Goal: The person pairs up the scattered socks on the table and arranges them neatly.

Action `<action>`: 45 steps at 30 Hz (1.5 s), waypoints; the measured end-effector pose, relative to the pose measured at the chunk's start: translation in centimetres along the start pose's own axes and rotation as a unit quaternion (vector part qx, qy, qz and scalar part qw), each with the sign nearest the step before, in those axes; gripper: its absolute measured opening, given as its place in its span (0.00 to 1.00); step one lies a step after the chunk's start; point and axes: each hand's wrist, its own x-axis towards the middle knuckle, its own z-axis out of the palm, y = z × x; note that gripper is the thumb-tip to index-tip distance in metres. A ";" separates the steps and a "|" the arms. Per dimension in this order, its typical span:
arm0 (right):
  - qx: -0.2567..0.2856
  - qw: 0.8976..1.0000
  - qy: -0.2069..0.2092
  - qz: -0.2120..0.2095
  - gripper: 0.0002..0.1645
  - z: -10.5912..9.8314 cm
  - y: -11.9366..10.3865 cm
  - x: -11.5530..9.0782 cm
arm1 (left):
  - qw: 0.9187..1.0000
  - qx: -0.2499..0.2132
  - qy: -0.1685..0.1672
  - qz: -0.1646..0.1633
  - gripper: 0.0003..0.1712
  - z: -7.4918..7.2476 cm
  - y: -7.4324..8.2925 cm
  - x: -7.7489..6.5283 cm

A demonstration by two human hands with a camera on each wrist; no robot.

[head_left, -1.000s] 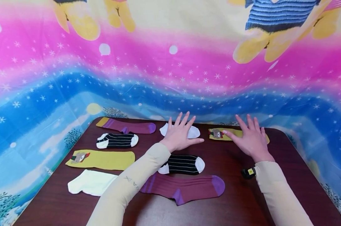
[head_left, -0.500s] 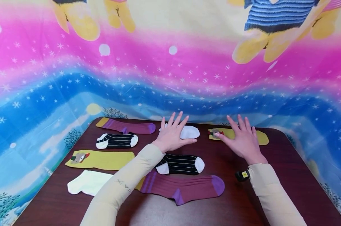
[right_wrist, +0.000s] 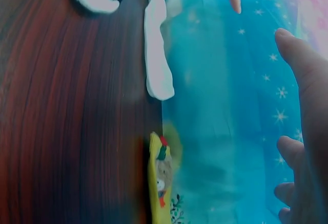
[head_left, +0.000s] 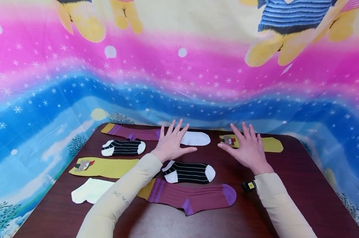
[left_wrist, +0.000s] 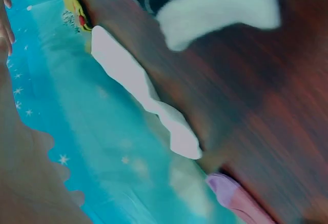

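Observation:
My left hand (head_left: 171, 144) is spread with straight fingers in the head view, overlapping part of a white sock (head_left: 196, 138) near the table's back edge. The right hand (head_left: 250, 150), likewise spread, is over a yellow sock with a bear face (head_left: 272, 144) at the back right. Neither hand holds anything. Below the left hand lies a black striped ankle sock (head_left: 191, 172), and nearer the front a maroon sock with purple heel and toe (head_left: 203, 197). In the left wrist view the white sock (left_wrist: 125, 75) lies flat along the table edge.
On the left of the dark wooden table (head_left: 167, 224) lie another maroon sock (head_left: 143, 134), a second striped sock (head_left: 125, 147), another yellow bear sock (head_left: 111, 167) and a cream-white sock (head_left: 91, 190), partly behind the left sleeve. A printed cloth (head_left: 179, 82) hangs behind the table.
Both spread hands have drifted to the left over the table, uncovering more of the white sock and the right end of the yellow one. The socks have stayed in place.

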 end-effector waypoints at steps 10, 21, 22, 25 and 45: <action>0.017 1.000 -0.008 -0.006 0.62 0.5 -1.2 0.0 | 1.000 0.002 -0.004 -0.009 0.62 -0.3 -1.1 -1.3; 0.023 0.999 -0.002 -0.022 0.62 1.1 -2.2 -0.3 | 1.000 -0.004 -0.005 -0.013 0.61 -0.4 -2.0 -2.5; 0.023 0.999 0.000 -0.023 0.62 1.2 -2.2 -0.3 | 1.000 -0.005 -0.006 -0.014 0.61 -0.4 -2.1 -2.6; 0.019 0.999 -0.003 -0.025 0.62 1.5 -2.5 -0.3 | 1.000 -0.004 -0.011 -0.016 0.61 -0.5 -2.2 -2.9; 0.019 0.999 -0.019 -0.031 0.64 2.4 -4.2 -1.2 | 1.000 -0.021 0.005 -0.011 0.61 -0.1 -3.5 -4.6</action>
